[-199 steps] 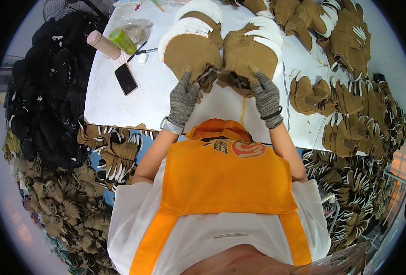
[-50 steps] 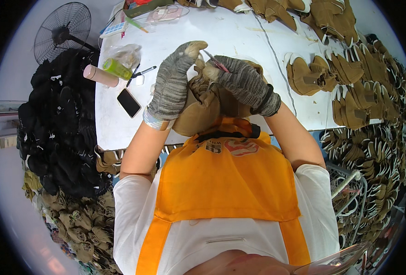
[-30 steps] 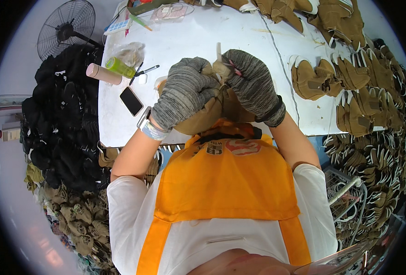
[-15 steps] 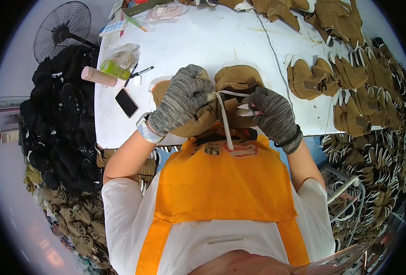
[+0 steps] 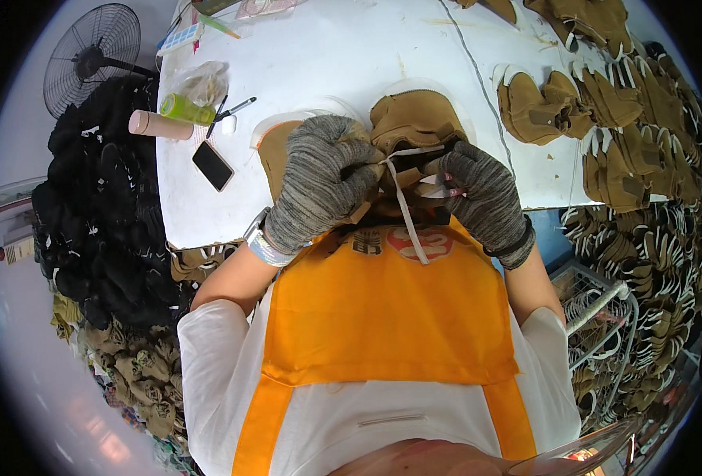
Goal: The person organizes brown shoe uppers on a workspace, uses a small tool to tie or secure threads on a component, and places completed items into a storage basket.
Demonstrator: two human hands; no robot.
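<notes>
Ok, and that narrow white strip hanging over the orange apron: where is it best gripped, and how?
Likely pinch the narrow white strip near its lower end, coming from the right: that end hangs loose before the orange cloth apron and slants rightward, away from the grey-gloved left hand at its top.

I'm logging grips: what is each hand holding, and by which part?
Left hand: pale strip, pinched near its bend. Right hand: snips, by the handles.

White strip point(image 5: 406, 214), upright earlier, now dangles down.
</notes>
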